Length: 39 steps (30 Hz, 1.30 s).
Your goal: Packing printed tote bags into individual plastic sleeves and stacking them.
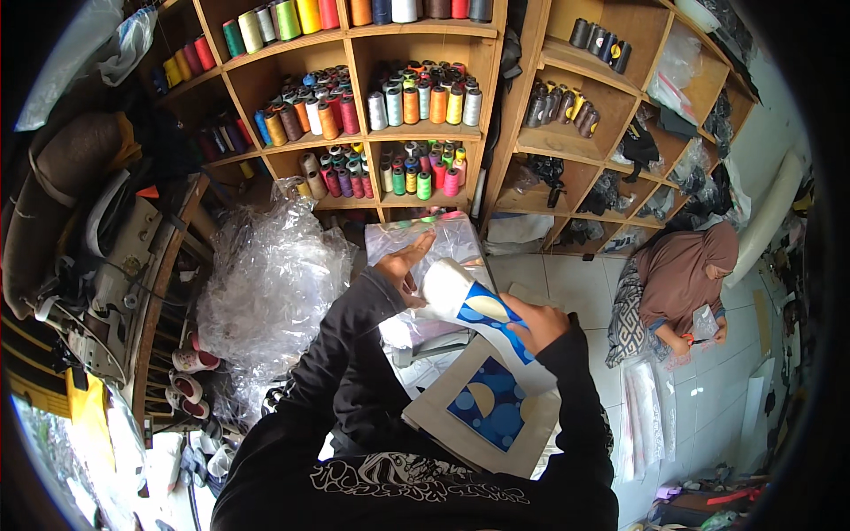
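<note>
My right hand (538, 326) grips the right side of a white sheet (447, 285) with a blue panel of circles, its fingers closed round the edge. The sheet curls upward toward my left hand (403, 267), which is open with its fingers stretched out beside the curled end. Whether the left fingers touch the sheet I cannot tell. Below, at my lap, lies another off-white sheet (542, 416) with a similar blue and cream panel, apparently on top of others. Behind my hands, a flat pack in clear plastic (398, 232) rests on a low support.
Crumpled clear plastic (266, 292) is heaped at the left. Wooden shelves (354, 137) hold many thread spools; cubbies (611, 164) stand at right. A co-worker (686, 274) sits on the tiled floor, holding orange-handled scissors (692, 340) at clear plastic. White strips (642, 411) lie nearby.
</note>
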Motion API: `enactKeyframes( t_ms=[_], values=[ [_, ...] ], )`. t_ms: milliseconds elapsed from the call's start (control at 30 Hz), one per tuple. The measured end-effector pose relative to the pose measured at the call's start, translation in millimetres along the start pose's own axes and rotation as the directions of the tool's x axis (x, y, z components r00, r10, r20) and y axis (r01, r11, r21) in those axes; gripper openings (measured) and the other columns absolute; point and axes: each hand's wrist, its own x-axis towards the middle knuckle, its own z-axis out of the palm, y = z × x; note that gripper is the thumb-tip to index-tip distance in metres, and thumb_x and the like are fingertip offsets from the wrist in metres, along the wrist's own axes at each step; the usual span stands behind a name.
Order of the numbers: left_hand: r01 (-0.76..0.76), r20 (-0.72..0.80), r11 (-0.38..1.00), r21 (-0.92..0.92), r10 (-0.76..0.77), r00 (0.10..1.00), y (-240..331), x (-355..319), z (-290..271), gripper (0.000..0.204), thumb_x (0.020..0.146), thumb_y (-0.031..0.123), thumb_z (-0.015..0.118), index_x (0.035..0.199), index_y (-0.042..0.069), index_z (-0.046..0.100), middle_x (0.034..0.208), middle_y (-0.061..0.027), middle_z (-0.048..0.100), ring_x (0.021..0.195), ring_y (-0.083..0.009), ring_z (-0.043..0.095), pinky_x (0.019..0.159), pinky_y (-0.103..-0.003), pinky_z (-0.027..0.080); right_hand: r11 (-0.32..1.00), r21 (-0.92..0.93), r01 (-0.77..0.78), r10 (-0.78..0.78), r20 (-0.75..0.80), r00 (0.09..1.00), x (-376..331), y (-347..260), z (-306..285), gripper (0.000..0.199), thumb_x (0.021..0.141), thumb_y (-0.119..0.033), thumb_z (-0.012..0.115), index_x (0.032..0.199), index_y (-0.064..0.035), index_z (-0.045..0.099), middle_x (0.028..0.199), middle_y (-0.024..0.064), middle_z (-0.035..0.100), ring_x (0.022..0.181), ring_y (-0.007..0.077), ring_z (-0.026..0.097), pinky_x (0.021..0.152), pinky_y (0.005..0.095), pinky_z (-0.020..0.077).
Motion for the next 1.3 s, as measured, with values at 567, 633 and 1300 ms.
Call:
enactKeyframes(
  t_ms=[567,633,1300],
  values=[
    [0.012,0.307,1.000,-0.029,-0.002,0.952,37,19,-9,0.103,0.055,-0.001,0.066,0.142,0.006,0.012,0.146,-0.0169,0.017,0.069,-0.0165,0.061,0.060,-0.024,0.051,0.838,0.509,0.195,-0.271,0.080,0.959,2,63,-19,0.049,0.080,-0.015,0.066,0.121,0.0007,0.045,0.102,0.0182,0.060,0.091,0.0244,0.060,0.081,0.0291,0.0440],
    [-0.057,0.264,0.997,0.044,0.043,0.964,30,17,-7,0.100,0.055,-0.004,0.063,0.142,0.005,0.013,0.146,-0.0175,0.018,0.075,-0.0191,0.061,0.062,-0.025,0.052,0.835,0.504,0.220,-0.270,0.027,0.963,2,65,-18,0.049,0.080,-0.015,0.066,0.121,0.0004,0.045,0.102,0.0178,0.060,0.091,0.0246,0.060,0.080,0.0294,0.0441],
    [-0.346,0.024,0.548,0.762,0.511,0.859,58,23,20,0.057,0.068,0.006,0.053,0.124,0.016,0.053,0.123,0.0061,0.055,0.053,-0.0096,0.046,0.053,-0.019,0.044,0.938,0.335,0.086,0.074,-0.438,0.896,48,-2,31,0.077,0.077,-0.006,0.058,0.141,-0.0162,0.018,0.109,0.0246,0.056,0.090,0.0436,0.056,0.070,0.0423,0.0480]
  ],
)
